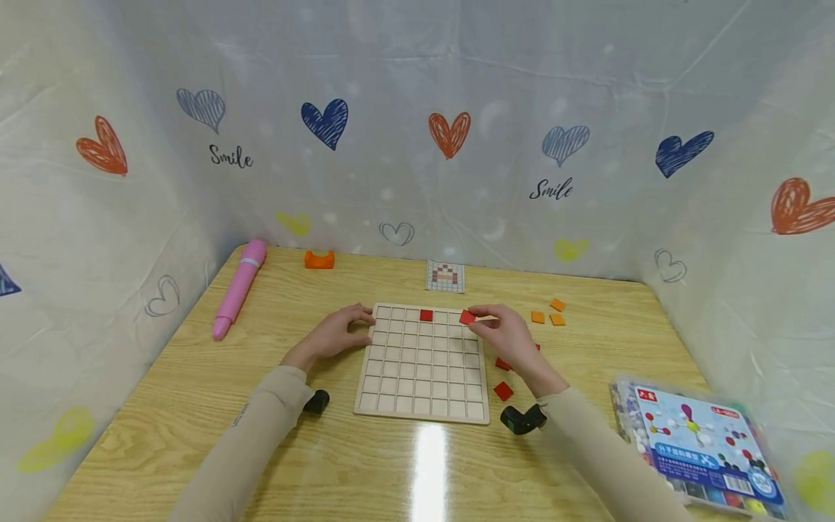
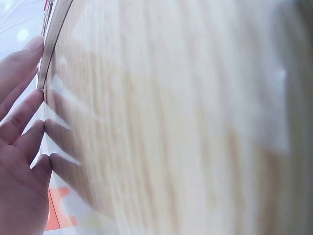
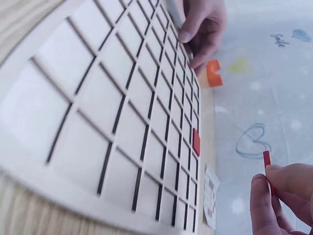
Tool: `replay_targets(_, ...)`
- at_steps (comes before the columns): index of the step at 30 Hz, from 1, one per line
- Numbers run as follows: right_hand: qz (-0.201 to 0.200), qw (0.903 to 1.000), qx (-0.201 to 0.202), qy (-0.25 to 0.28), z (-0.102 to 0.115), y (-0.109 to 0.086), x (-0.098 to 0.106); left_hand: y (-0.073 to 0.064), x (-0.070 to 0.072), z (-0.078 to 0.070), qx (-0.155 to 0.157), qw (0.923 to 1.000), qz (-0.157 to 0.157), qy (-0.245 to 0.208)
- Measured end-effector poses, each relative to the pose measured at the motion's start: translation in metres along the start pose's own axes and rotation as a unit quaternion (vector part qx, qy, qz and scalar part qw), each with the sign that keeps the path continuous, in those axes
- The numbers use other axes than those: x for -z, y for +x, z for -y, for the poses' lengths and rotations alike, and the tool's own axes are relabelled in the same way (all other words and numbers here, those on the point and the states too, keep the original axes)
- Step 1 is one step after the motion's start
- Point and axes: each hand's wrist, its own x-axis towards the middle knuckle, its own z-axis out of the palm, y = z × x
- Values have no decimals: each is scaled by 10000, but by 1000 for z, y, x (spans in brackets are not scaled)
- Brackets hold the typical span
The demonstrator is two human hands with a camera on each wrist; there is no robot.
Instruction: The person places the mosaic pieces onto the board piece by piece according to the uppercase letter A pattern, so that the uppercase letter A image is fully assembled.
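Thumb and forefinger of my right hand (image 1: 507,335) pinch a red square tile (image 1: 467,317) above the top right part of the wooden grid board (image 1: 424,377). In the right wrist view, the held tile is seen edge-on, raised over the board. Another red tile (image 1: 426,315) sits in a cell of the board's top row. My left hand (image 1: 334,332) rests against the board's left edge, fingers spread and fingertips touching the rim, as the left wrist view also shows. Loose red tiles (image 1: 503,391) lie right of the board, some partly hidden under my right hand.
Three orange tiles (image 1: 538,317) lie farther right. A pattern card (image 1: 446,277) sits behind the board, with an orange block (image 1: 319,259) and a pink wand-shaped thing (image 1: 240,290) to the left. A plastic box of model parts (image 1: 701,442) stands at front right. Patterned sheeting encloses the table.
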Motion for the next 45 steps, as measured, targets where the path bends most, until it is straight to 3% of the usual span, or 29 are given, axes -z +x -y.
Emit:
replay_targets(8,132,9995,-158,237,10,24,-31,0,0,0,-5,10000,28,-62)
replay_targets(16,358,9992,-58,-156,9,45,-60,0,1,1,-48,10000,20,-24)
replay_targets(22,472,9965,241,-652,6,53,-78,0,1,1,-54,10000,43,-24)
replay_targets(31,541,9912,788,-912,5,57,-88,0,1,2,-4,10000,44,2)
replay_targets(45,534,9832,1006,-1429,12,55,-93,0,2,-2,52,10000,47,36)
